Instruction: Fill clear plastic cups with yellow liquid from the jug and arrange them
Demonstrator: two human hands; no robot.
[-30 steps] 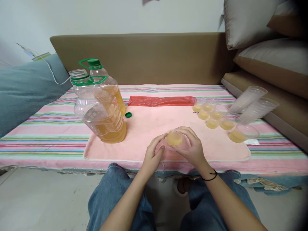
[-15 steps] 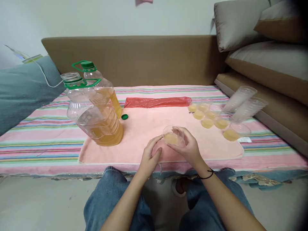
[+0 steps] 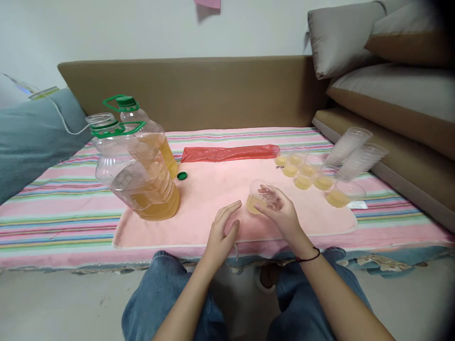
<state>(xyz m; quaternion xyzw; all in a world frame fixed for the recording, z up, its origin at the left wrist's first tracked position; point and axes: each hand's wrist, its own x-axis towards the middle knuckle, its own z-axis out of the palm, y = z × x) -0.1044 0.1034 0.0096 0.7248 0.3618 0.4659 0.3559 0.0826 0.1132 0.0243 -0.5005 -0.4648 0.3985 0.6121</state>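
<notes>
A clear plastic cup with pale yellow liquid in it is at the middle of the pink cloth. My right hand has its thumb and fingers around the cup's right side. Just left of the cup, my left hand is open, its fingers stretched out and holding nothing. To the left stands a large uncapped plastic jug of yellow liquid with a green handle. Behind it is a second jug with its green cap on. A loose green cap lies on the cloth beside them.
Several filled cups stand together at the right, beside two slanting stacks of nested cups. A red plastic bag stretches along the cloth's back edge. Cushions are piled at the right; a blue cushion is at the left.
The cup has moved slightly right with my right hand. My left hand's fingertips have come away from the cup. The view has tilted up slightly.
</notes>
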